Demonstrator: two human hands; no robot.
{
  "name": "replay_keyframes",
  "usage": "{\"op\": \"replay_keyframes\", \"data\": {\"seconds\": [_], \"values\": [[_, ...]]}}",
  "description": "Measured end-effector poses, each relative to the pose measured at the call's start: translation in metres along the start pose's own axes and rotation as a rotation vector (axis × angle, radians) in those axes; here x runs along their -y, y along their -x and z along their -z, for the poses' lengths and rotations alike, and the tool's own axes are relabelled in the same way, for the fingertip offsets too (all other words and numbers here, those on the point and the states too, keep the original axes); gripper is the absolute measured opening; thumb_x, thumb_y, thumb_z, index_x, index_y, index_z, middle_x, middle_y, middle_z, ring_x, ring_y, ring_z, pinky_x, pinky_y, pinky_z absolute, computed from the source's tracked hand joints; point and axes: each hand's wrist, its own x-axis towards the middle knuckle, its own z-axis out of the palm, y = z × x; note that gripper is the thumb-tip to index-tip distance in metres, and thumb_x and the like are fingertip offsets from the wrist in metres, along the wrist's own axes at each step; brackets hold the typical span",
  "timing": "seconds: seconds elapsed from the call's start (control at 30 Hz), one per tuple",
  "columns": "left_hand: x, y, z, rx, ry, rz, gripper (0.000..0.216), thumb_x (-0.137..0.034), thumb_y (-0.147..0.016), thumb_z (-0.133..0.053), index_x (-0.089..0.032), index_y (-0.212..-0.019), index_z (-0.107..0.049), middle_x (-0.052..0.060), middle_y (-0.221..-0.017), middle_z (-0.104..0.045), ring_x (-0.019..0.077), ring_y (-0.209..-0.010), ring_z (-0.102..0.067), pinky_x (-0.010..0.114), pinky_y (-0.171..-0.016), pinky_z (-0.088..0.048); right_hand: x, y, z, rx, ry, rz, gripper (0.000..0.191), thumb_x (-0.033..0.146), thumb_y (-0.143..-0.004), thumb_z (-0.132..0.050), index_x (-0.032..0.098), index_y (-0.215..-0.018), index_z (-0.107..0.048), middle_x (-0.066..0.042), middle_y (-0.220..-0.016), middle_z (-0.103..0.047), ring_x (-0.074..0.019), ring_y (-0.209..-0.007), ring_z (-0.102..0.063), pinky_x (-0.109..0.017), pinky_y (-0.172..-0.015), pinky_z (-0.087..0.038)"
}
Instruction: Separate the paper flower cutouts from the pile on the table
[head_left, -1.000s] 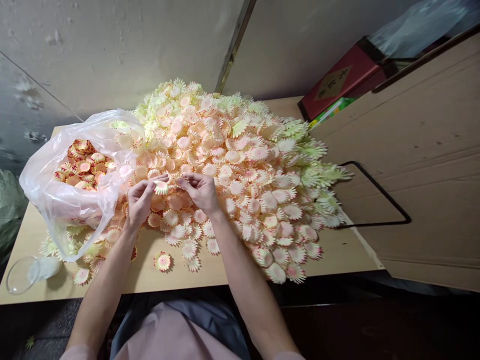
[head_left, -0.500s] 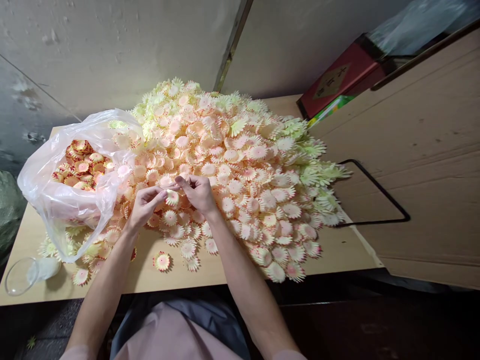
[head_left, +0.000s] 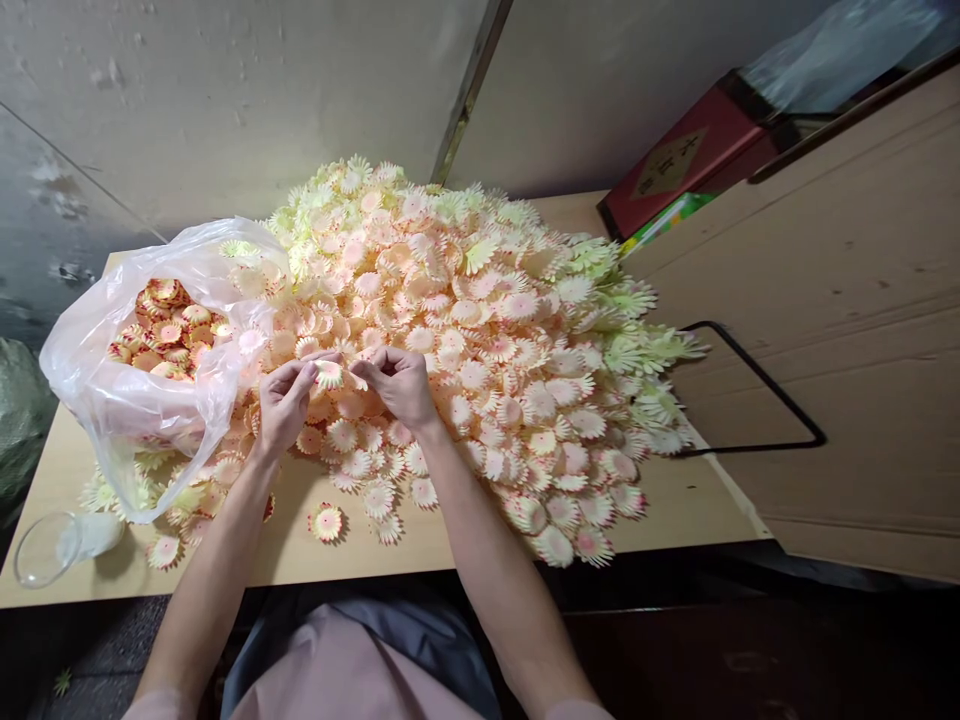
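My left hand (head_left: 285, 408) is closed, with thumb and fingers pinching the edge of a pale artificial flower (head_left: 328, 375) with pink-tipped petals. My right hand (head_left: 403, 388) is closed in a pinch just right of that flower, over the heap. Whatever its fingertips hold is too small to name. Beneath and beyond both hands spreads a large heap of artificial flower heads (head_left: 517, 305), cream and pink with pale green ones at the edges. A single yellow-and-pink flower head (head_left: 326, 522) lies on the table in front, between my forearms.
On the left, a clear plastic bag (head_left: 94, 345) holds redder flower pieces (head_left: 169, 325). A glass (head_left: 46, 550) lies tipped at the table's (head_left: 292, 565) front left. Cardboard (head_left: 840, 330) with a black metal loop (head_left: 795, 400) borders the right; behind stands a red box (head_left: 682, 150).
The flower in my left hand has risen slightly and tilted flatter. My left hand has turned and shifted a little left; my right hand stays pinched nearby.
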Motion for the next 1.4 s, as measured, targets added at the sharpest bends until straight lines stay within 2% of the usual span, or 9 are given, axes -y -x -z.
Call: {"op": "replay_keyframes", "data": {"seconds": [0.23, 0.4, 0.6, 0.73, 0.87, 1.03, 1.17, 1.3, 1.4], "values": [[0.000, -0.001, -0.004, -0.114, -0.025, -0.026, 0.025, -0.045, -0.078, -0.074, -0.020, -0.074, -0.073, 0.005, -0.090, -0.076, 0.0226, -0.099, -0.069, 0.032, -0.090, -0.051, 0.010, 0.003, -0.001, 0.087, -0.012, -0.066, 0.050, 0.053, -0.063, -0.082, 0.019, -0.055, -0.046, 0.007, -0.054, -0.039, -0.0068, -0.052, -0.031, -0.025, -0.051, -0.025], [0.000, -0.001, -0.004, -0.125, -0.039, -0.028, 0.027, -0.047, -0.079, -0.072, -0.021, -0.075, -0.073, 0.005, -0.087, -0.075, 0.0224, -0.098, -0.069, 0.032, -0.088, -0.052, 0.015, 0.005, 0.003, 0.169, -0.035, -0.113, 0.047, 0.049, -0.065, -0.082, 0.020, -0.055, -0.045, 0.007, -0.051, -0.043, -0.0065, -0.048, -0.032, -0.024, -0.048, -0.026], [0.001, -0.001, -0.004, -0.126, -0.035, -0.042, 0.026, -0.046, -0.081, -0.071, -0.021, -0.073, -0.070, 0.004, -0.086, -0.075, 0.0219, -0.099, -0.069, 0.032, -0.091, -0.050, 0.011, 0.004, 0.006, 0.185, -0.098, -0.025, 0.029, 0.039, -0.071, -0.078, 0.019, -0.064, -0.058, 0.003, -0.064, -0.051, -0.0102, -0.062, -0.045, -0.025, -0.061, -0.038], [0.004, -0.004, 0.001, -0.128, -0.023, -0.065, 0.025, -0.044, -0.082, -0.070, -0.020, -0.074, -0.069, 0.004, -0.088, -0.075, 0.0202, -0.095, -0.069, 0.030, -0.087, -0.051, 0.015, 0.006, 0.007, 0.233, -0.106, 0.006, 0.030, 0.038, -0.071, -0.078, 0.019, -0.060, -0.057, 0.002, -0.067, -0.052, -0.0122, -0.069, -0.049, -0.028, -0.068, -0.043], [0.004, -0.007, 0.009, -0.161, -0.014, -0.009, 0.030, -0.043, -0.081, -0.071, -0.020, -0.066, -0.060, 0.004, -0.093, -0.076, 0.0182, -0.090, -0.069, 0.026, -0.077, -0.051, 0.009, 0.004, 0.011, 0.114, -0.105, -0.009, 0.028, 0.040, -0.067, -0.081, 0.020, -0.063, -0.061, 0.000, -0.076, -0.061, -0.0141, -0.075, -0.056, -0.030, -0.073, -0.048], [0.001, -0.004, 0.009, -0.045, 0.022, 0.039, 0.031, -0.045, -0.081, -0.071, -0.021, -0.066, -0.058, 0.005, -0.083, -0.076, 0.0270, -0.110, -0.067, 0.031, -0.081, -0.050, -0.006, -0.004, 0.012, -0.021, -0.105, -0.069, 0.035, 0.036, -0.061, -0.085, 0.021, -0.089, -0.071, -0.002, -0.080, -0.071, -0.0155, -0.074, -0.066, -0.030, -0.072, -0.054], [-0.003, 0.001, 0.005, 0.044, 0.024, 0.091, 0.033, -0.049, -0.078, -0.073, -0.021, -0.066, -0.060, 0.007, -0.081, -0.076, 0.0326, -0.115, -0.065, 0.039, -0.087, -0.051, -0.004, -0.003, 0.007, -0.072, -0.045, -0.061, 0.032, 0.043, -0.061, -0.084, 0.018, -0.078, -0.073, -0.003, -0.069, -0.071, -0.0161, -0.063, -0.066, -0.030, -0.063, -0.055], [-0.005, 0.002, 0.005, 0.089, 0.008, 0.105, 0.034, -0.049, -0.075, -0.076, -0.020, -0.063, -0.062, 0.005, -0.072, -0.074, 0.0268, -0.093, -0.071, 0.037, -0.087, -0.051, 0.003, 0.001, 0.004, -0.076, 0.021, -0.077, 0.033, 0.049, -0.068, -0.079, 0.017, -0.067, -0.070, 0.001, -0.052, -0.061, -0.0103, -0.043, -0.052, -0.025, -0.044, -0.043], [-0.005, 0.002, 0.005, 0.058, 0.012, 0.146, 0.034, -0.048, -0.072, -0.079, -0.019, -0.062, -0.064, -0.002, -0.053, -0.061, 0.0103, -0.047, -0.055, 0.024, -0.056, -0.047, 0.005, 0.003, 0.005, -0.052, 0.052, -0.075, 0.035, 0.049, -0.069, -0.079, 0.017, -0.063, -0.068, 0.003, -0.048, -0.054, -0.0077, -0.040, -0.044, -0.023, -0.039, -0.034]]}}
